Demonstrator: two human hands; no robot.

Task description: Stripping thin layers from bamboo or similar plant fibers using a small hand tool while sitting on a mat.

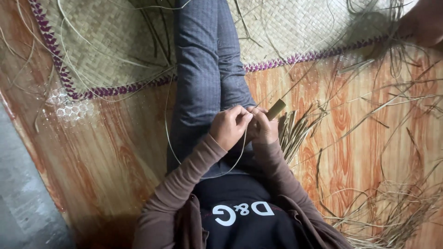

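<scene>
At the far left lies a woven mat with a purple edge, on a wood-patterned floor.

A thin reed strip loops out leftward over the trouser leg and curves back to the hands. The slack loop could, I judge, snag on the leg or kink if drawn fast.

The left hand has its grip narrow, fingertips pinched on the strip where it meets the other hand.

The right hand is closed around a short tan handle that juts far and right; whether a blade shows I cannot tell. Both hands touch, so a slip could nick a finger.

Right of them lie a reed bundle and loose strips.
</scene>
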